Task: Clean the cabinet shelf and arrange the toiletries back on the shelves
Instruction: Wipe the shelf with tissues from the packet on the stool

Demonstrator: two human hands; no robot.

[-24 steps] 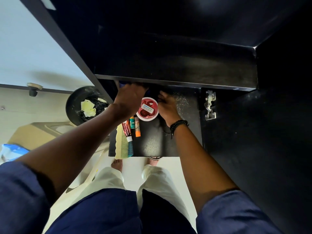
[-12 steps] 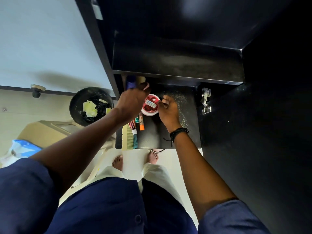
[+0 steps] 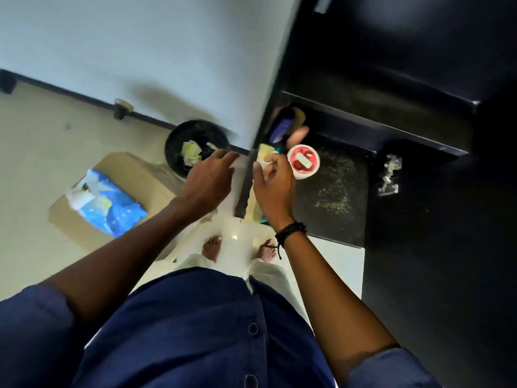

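Observation:
My right hand (image 3: 275,189) hovers over the left end of the black cabinet shelf (image 3: 335,219), its fingers curled on a small pale wad (image 3: 265,164). Just right of it, a round tub with a red lid (image 3: 303,163) stands on the shelf. Farther back in the left corner, a dark blue bottle (image 3: 282,126) stands under the upper shelf. A yellow comb (image 3: 251,204) lies along the shelf's left edge, partly hidden by my right hand. My left hand (image 3: 207,180) is outside the cabinet, left of its side panel, with fingers spread and nothing in it.
Pale specks (image 3: 333,191) dust the shelf surface. A black bin (image 3: 195,147) with crumpled paper stands on the floor by the wall. A blue tissue pack (image 3: 109,208) rests on a beige stool. A metal hinge (image 3: 390,175) sits on the cabinet's right wall.
My left hand has pulled out of the cabinet to the left. My right hand has shifted left off the red-lidded tub. The view has swung left, showing more floor.

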